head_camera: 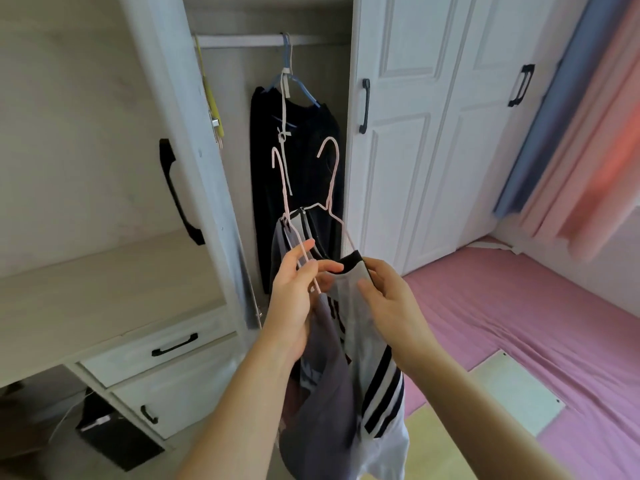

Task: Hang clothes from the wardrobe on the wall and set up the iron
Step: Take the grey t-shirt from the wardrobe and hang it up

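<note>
I stand before the open wardrobe [221, 168]. My left hand [294, 296] pinches the wire of a pink hanger [329, 188] that carries a white garment with black stripes [381, 386]. A second pink hanger [282, 181] beside it holds a grey garment [322, 393]. My right hand [388, 299] grips the white garment's black-trimmed shoulder. Both garments hang down between my arms. A dark garment [298, 174] stays on a blue hanger [294, 81] on the wardrobe rail [242, 40]. No iron is in view.
The open door with a black handle [178, 192] stands at the left. Drawers [162, 351] sit below a shelf. Shut white doors [433, 133] are at the right. A pink bed [519, 323] and pink and blue curtains [571, 133] fill the right side.
</note>
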Demonstrator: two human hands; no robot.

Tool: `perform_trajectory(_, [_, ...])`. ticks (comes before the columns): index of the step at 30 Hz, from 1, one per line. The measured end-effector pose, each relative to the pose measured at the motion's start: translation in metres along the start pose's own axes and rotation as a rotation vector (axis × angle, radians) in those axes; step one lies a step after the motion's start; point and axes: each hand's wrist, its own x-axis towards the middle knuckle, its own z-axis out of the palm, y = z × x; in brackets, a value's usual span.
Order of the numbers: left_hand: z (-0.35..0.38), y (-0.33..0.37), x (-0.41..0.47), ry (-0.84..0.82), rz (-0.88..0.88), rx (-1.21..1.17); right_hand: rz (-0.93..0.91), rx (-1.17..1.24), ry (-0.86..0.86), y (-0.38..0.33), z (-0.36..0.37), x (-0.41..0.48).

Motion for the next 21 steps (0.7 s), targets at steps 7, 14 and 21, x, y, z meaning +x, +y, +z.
perform_trajectory(7, [-0.011,0.003,-0.082,-0.126,-0.087,-0.033,0.001,-0.01,0.022,0.011,-0.004,-0.089])
perform_trajectory(14, [-0.016,0.006,-0.142,-0.144,-0.117,0.061,-0.008,-0.025,0.027,0.013,-0.013,-0.157])
perform_trajectory(21, [-0.015,0.007,-0.175,-0.22,-0.203,-0.095,-0.011,-0.06,-0.029,0.012,-0.027,-0.196])
